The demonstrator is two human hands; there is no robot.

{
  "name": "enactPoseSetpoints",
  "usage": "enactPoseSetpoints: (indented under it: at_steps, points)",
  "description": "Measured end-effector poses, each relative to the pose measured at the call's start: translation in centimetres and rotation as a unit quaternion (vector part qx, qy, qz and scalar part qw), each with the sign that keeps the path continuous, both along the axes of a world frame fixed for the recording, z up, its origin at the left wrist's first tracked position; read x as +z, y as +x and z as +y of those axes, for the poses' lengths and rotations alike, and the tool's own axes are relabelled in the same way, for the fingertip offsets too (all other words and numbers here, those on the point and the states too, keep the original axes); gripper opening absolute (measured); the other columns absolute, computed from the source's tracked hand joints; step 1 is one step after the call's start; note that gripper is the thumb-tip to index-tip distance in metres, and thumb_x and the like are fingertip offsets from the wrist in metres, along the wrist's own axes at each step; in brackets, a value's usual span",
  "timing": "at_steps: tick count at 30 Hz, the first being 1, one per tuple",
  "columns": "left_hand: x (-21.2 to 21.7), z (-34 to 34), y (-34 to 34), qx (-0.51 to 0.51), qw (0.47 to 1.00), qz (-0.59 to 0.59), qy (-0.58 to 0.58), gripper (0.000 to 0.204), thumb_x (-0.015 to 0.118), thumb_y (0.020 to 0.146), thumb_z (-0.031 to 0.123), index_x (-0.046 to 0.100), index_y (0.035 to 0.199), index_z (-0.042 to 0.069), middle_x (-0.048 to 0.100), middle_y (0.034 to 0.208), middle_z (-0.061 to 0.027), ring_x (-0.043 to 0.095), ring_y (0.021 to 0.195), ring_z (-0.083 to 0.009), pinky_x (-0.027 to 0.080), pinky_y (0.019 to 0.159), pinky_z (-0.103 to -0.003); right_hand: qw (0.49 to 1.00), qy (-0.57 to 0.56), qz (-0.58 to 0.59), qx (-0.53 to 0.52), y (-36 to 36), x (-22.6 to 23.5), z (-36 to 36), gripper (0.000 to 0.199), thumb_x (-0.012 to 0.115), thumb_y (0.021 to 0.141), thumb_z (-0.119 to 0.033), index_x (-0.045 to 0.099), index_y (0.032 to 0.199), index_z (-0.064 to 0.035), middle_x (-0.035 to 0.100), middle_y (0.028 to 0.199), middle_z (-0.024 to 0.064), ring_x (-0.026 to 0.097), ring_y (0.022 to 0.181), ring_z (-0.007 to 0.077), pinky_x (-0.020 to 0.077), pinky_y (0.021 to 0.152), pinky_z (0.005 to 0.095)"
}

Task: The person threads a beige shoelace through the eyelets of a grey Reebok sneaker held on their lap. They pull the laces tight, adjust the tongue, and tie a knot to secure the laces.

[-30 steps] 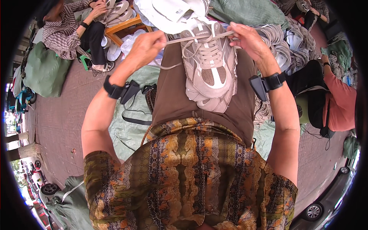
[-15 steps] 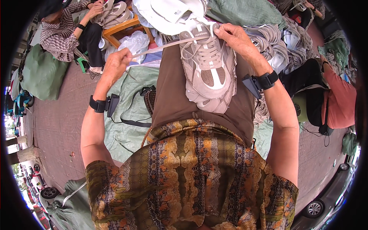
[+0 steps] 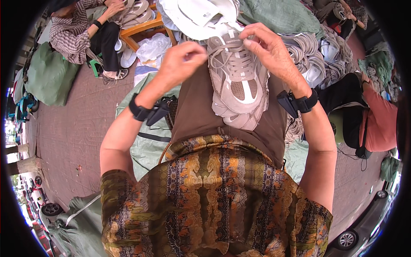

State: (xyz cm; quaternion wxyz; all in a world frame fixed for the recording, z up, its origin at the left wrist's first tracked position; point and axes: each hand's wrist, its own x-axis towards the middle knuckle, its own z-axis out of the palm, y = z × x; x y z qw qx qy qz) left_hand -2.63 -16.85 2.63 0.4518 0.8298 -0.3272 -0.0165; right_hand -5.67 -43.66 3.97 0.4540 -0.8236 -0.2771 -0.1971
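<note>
A stack of grey-beige shoe uppers [image 3: 240,92] rests on my brown-trousered lap, toes toward me. The top upper has a mesh toe panel, a white centre strip and a laced front. A flat beige shoelace [image 3: 219,58] loops loosely at its left side and runs across the tongue. My left hand [image 3: 184,61] is raised just left of the upper, smeared by motion, its fingers curled together; whatever they pinch is too small to make out. At the upper's right top edge, my right hand [image 3: 266,48] bends thumb and index finger together around the lace end.
White shoe pieces [image 3: 197,19] lie beyond the stack. Bundled uppers [image 3: 304,55] are heaped to the right. A wooden stool [image 3: 143,32] and green sacks [image 3: 50,75] stand to the left. One person [image 3: 70,36] works at far left, another [image 3: 376,113] sits at right.
My left hand has moved right and up toward the upper, and the lace once stretched taut across to it now hangs in a loose loop. My right hand stays by the upper's top edge.
</note>
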Motion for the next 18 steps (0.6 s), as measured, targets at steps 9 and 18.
enactPoseSetpoints:
  at_steps: [9,18]
  points:
    - [-1.1,-5.1,-0.3,0.005,0.981,-0.192,0.039,0.012,0.06,0.079,0.012,0.06,0.077,0.0,0.058,0.077,-0.0124,0.059,0.075,-0.0303,0.047,0.067,-0.041,0.974,-0.21,-0.082,-0.022,0.5,-0.1,0.0,0.013,0.065,0.086,-0.008,0.06,0.096,-0.0006,0.06,0.089,0.0014,0.053,0.071,0.0134,0.0453,0.065,0.0292]
    - [0.8,-4.2,1.4,-0.003,1.0,0.022,-0.003,0.011,0.056,0.089,0.012,0.059,0.085,0.002,0.06,0.072,0.0006,0.051,0.065,-0.0049,0.043,0.059,-0.024,0.986,-0.016,0.161,0.034,1.6,1.5,-2.3,0.028,0.061,0.094,-0.026,0.056,0.082,-0.0002,0.048,0.067,-0.0056,0.039,0.062,0.0069,0.0362,0.056,0.0246]
